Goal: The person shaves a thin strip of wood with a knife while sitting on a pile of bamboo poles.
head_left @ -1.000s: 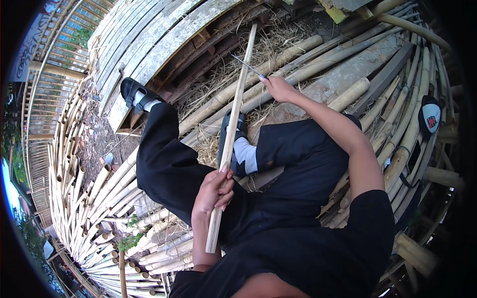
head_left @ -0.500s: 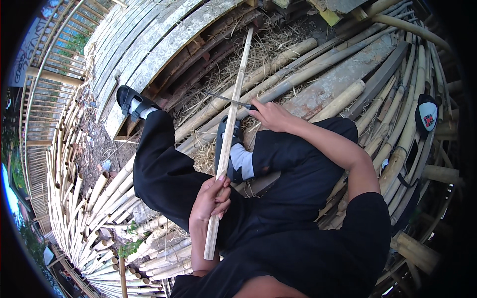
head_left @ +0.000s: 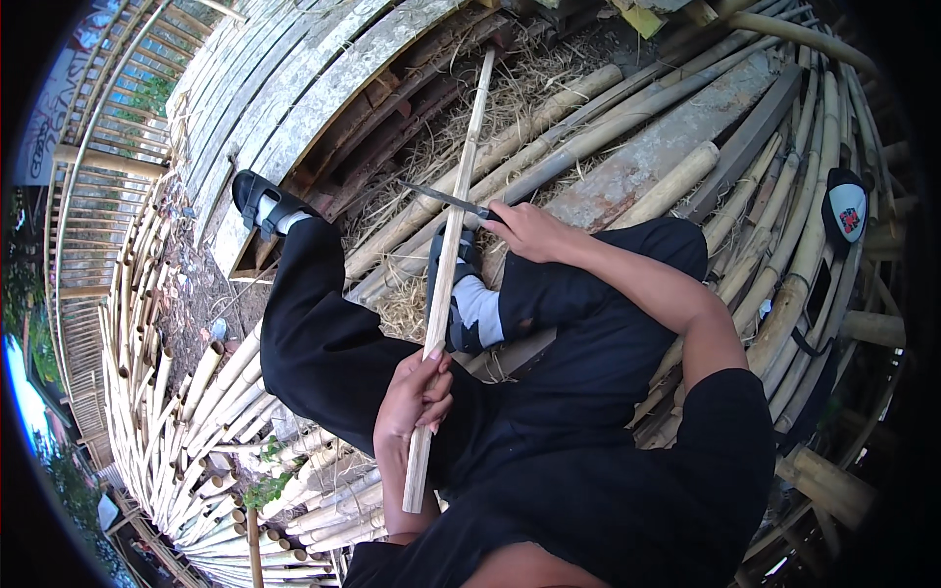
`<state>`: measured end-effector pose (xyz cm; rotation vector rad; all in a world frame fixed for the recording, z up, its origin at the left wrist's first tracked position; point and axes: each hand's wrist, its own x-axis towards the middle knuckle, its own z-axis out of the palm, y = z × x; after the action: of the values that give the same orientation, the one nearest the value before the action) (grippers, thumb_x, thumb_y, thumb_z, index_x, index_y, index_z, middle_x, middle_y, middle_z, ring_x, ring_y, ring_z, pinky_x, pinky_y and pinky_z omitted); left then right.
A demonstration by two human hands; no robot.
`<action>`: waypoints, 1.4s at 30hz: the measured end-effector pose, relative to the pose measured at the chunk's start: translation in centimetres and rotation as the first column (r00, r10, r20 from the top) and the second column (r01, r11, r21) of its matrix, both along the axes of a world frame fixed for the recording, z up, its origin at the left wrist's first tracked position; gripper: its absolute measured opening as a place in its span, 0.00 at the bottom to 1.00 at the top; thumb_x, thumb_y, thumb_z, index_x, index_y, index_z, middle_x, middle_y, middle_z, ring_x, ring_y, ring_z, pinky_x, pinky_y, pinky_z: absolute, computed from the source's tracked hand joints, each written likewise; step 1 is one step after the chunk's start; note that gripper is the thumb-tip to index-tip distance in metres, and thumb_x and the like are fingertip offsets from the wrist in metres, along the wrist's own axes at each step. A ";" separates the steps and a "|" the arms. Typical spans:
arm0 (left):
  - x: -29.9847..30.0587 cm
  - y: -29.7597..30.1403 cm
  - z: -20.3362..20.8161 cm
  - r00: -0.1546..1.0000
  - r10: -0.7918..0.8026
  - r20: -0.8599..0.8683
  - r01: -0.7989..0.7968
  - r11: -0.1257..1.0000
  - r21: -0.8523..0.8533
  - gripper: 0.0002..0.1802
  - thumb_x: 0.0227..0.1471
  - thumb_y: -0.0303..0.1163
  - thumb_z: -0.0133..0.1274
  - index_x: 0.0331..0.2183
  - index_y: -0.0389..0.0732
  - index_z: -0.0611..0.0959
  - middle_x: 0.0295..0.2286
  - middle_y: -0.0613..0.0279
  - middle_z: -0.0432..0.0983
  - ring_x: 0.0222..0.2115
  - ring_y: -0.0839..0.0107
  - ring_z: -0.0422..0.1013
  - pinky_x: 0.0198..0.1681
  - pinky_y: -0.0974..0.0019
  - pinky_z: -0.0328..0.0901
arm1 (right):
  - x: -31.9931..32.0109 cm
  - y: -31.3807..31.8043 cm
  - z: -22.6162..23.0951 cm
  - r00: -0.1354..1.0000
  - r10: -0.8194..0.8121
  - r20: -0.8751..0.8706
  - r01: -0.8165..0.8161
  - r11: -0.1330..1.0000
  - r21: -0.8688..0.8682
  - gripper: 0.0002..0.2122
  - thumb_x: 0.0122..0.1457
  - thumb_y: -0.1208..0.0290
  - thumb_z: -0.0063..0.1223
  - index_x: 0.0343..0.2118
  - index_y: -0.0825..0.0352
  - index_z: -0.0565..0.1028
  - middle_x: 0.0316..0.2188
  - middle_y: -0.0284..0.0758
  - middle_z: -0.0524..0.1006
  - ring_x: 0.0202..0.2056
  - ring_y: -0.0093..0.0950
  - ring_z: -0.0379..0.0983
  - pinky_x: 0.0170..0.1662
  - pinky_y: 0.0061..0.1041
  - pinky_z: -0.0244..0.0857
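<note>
A long, pale split-bamboo strip runs from near my lap up to the low wooden platform, where its far end seems to rest. My left hand is wrapped round its lower part, thumb lying along the top. In my right hand is a knife, gripped by its dark handle. The blade lies across the strip, pointing left, beyond my bent leg. Whether its edge bites into the strip is too small to tell.
Bamboo poles lie beyond my legs, with straw shavings among them. Many cut poles are stacked to the left. A weathered plank platform stands ahead. At the right, a black-and-white object sits on more poles.
The whole view has shifted slightly. The knife lies across the strip at nearly the same place, and my left hand keeps its hold.
</note>
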<state>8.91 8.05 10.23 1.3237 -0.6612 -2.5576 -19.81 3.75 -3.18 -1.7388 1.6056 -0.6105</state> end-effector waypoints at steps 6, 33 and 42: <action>0.1 0.3 -0.3 1.000 -0.021 0.002 0.021 1.000 -0.007 0.16 0.64 0.41 0.39 0.27 0.41 0.64 0.09 0.74 0.48 0.03 0.83 0.47 0.05 0.76 0.50 | 0.0 0.4 0.3 1.000 0.004 0.011 -0.004 1.000 -0.009 0.17 0.64 0.58 0.40 0.40 0.71 0.66 0.20 0.55 0.73 0.28 0.57 0.71 0.32 0.52 0.64; -0.1 0.5 -0.3 0.999 -0.023 0.033 0.022 0.999 0.028 0.16 0.64 0.40 0.38 0.28 0.41 0.66 0.09 0.74 0.49 0.03 0.84 0.46 0.05 0.76 0.50 | -0.3 1.3 0.6 0.981 0.105 -0.164 -0.130 0.980 -0.148 0.15 0.63 0.57 0.43 0.34 0.67 0.65 0.18 0.49 0.73 0.24 0.52 0.72 0.27 0.49 0.64; -0.7 0.3 -0.5 0.998 -0.009 0.068 0.006 0.999 0.035 0.16 0.64 0.40 0.39 0.27 0.40 0.66 0.09 0.74 0.49 0.03 0.84 0.46 0.05 0.77 0.50 | -7.4 -3.9 -4.1 0.924 -0.005 -0.382 -0.029 0.996 -0.082 0.16 0.64 0.54 0.39 0.35 0.66 0.66 0.21 0.48 0.75 0.27 0.50 0.74 0.30 0.47 0.68</action>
<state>8.21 8.30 9.69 1.4280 -0.6379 -2.5508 -27.21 -0.20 -7.30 -2.0243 1.8503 -0.3495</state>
